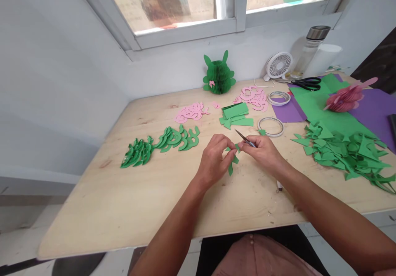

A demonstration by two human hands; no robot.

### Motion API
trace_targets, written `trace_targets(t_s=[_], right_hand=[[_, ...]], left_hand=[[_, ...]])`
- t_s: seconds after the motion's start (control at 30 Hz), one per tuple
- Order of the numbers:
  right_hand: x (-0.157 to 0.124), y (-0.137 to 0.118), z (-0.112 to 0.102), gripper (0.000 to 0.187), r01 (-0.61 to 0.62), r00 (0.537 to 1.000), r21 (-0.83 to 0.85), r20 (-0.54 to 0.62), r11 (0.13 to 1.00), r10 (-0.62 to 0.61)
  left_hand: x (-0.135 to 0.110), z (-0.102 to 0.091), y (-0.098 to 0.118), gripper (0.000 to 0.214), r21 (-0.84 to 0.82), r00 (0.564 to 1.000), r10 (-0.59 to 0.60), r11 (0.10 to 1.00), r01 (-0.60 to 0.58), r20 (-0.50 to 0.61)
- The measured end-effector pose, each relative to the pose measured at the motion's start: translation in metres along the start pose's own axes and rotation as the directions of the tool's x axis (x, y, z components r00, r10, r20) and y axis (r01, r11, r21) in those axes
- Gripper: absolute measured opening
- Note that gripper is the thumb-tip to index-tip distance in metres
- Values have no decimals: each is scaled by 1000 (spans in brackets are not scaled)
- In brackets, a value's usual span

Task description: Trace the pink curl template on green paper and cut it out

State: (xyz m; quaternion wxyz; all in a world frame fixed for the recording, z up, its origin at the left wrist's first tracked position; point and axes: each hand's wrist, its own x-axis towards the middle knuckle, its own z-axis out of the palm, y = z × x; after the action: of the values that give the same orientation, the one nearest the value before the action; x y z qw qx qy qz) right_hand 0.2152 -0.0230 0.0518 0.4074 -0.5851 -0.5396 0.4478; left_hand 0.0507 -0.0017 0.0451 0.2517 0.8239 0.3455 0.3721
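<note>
My left hand point(213, 158) pinches a small green paper piece point(232, 160) just above the wooden table point(130, 201). My right hand point(262, 151) is closed round small scissors point(244, 139), whose blades point up and left from my fingers, right beside the green piece. Both hands meet at the table's middle. Left of them lies a row of cut green curved shapes point(161, 144). Behind them sits a stack of green paper strips point(236, 115).
Pink cut-outs point(192, 112) and more pink cut-outs point(255, 96) lie further back, with two tape rolls point(271, 126). A heap of green offcuts point(343, 152) fills the right side, on green and purple sheets point(371, 111). Black scissors point(306, 83), a small fan point(278, 65), a bottle and a green paper figure point(219, 74) stand along the wall.
</note>
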Motion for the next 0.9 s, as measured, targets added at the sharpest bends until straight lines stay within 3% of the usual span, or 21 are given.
trace_targets(t_s=[0.43, 0.77, 0.9], right_hand=[[0, 3, 2, 29, -29, 999, -34, -38, 999, 27], [1, 3, -2, 26, -82, 996, 99, -37, 992, 86], [2, 4, -6, 25, -109, 992, 188, -45, 976, 119]], left_hand=[[1, -3, -3, 12, -18, 995, 34, 999, -32, 94], [1, -4, -2, 11, -26, 992, 75, 997, -73, 103], [1, -7, 0, 10, -85, 999, 5, 996, -1, 46]])
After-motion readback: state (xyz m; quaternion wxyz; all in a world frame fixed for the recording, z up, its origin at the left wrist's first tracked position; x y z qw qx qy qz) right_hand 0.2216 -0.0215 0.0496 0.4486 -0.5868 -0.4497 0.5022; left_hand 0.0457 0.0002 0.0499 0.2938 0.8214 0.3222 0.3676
